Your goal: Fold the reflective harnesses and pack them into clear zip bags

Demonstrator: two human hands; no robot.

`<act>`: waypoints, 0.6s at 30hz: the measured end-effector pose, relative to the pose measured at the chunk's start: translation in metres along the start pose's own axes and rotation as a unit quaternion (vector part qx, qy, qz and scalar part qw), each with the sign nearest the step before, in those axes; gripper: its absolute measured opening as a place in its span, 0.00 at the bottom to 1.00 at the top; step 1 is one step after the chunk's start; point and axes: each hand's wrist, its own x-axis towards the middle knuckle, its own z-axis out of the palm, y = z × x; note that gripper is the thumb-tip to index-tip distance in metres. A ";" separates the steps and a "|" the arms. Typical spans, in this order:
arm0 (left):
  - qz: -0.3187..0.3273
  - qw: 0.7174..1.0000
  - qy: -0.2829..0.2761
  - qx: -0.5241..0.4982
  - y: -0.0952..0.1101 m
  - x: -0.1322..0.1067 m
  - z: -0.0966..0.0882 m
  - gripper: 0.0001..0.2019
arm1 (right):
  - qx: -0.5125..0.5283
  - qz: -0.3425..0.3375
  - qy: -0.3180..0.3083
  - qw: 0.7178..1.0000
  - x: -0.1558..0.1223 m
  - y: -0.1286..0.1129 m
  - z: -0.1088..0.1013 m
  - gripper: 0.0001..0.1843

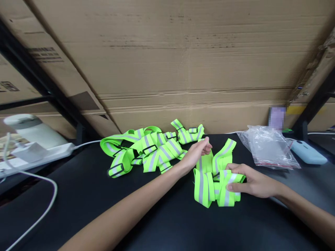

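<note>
A folded bundle of neon-green straps with grey reflective stripes (206, 184) lies on the black table (162, 223). My right hand (251, 182) is closed on the bundle's right side, thumb pressed over the folds. My left hand (196, 151) reaches to the bundle's upper end and pinches a strap there with curled fingers. A loose pile of the same green straps with black buckles (149, 148) lies behind and to the left of my left hand.
Clear plastic bags (268, 148) lie at the right rear, a light-blue device (309, 153) beyond them. At the left stand a white power strip (39, 157), a white cable (39, 216) and a white appliance (31, 130). Cardboard boxes (183, 69) wall the back.
</note>
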 end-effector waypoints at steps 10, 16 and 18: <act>0.451 0.832 -0.060 0.318 -0.005 -0.081 -0.038 0.19 | -0.079 -0.016 -0.017 0.997 0.009 -0.004 -0.001 0.20; 0.468 0.798 -0.065 0.374 -0.010 -0.077 -0.043 0.26 | -0.180 -0.003 0.042 0.983 0.009 -0.001 0.002 0.19; 0.468 0.802 -0.062 0.366 -0.011 -0.075 -0.041 0.24 | -0.198 -0.003 0.082 0.977 0.008 0.000 0.002 0.27</act>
